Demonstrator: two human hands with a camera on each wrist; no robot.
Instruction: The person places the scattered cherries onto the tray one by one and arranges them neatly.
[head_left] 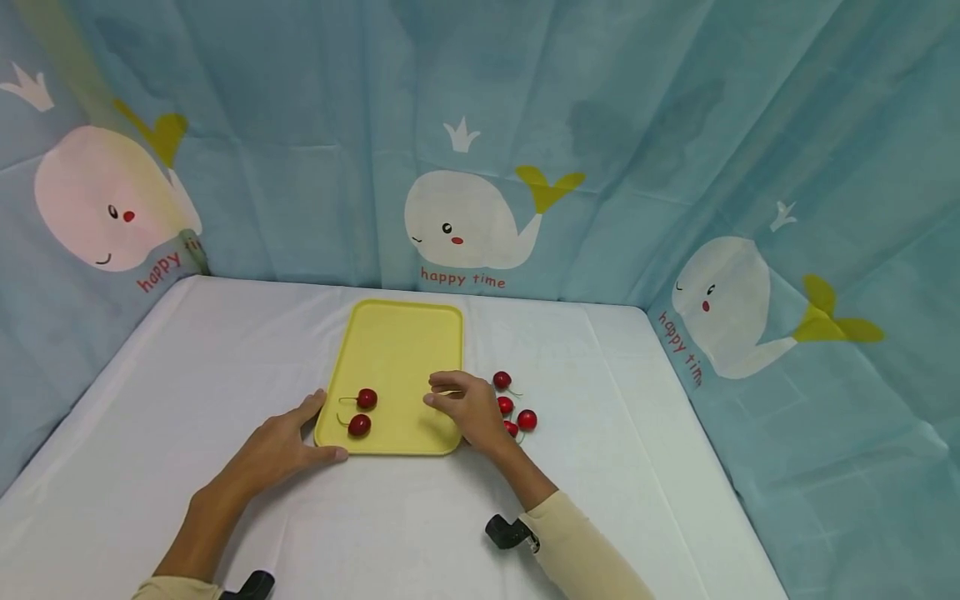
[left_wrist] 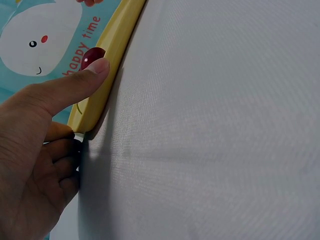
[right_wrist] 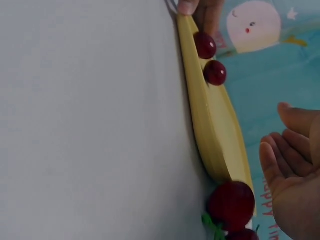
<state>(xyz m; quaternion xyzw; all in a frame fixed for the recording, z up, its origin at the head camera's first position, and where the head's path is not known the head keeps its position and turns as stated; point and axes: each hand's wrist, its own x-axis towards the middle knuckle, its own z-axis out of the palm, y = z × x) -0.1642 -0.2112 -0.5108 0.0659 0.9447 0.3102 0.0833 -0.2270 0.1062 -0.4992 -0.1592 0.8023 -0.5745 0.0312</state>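
A yellow tray (head_left: 397,350) lies on the white cloth, and two dark red cherries with stems sit near its front left: an upper cherry (head_left: 367,398) and a lower cherry (head_left: 359,426). My left hand (head_left: 281,446) grips the tray's near left corner, thumb along the front rim and fingers at the left side. In the left wrist view that thumb (left_wrist: 82,87) overlaps a cherry (left_wrist: 92,57). Over the tray's right edge hovers my right hand (head_left: 468,410), its fingers loosely bent with nothing between them.
Right of the tray several cherries (head_left: 527,419) lie in a loose group, partly behind the right hand. White cloth (head_left: 637,500) covers the table. A blue curtain printed with whales (head_left: 472,221) hangs around the back and sides.
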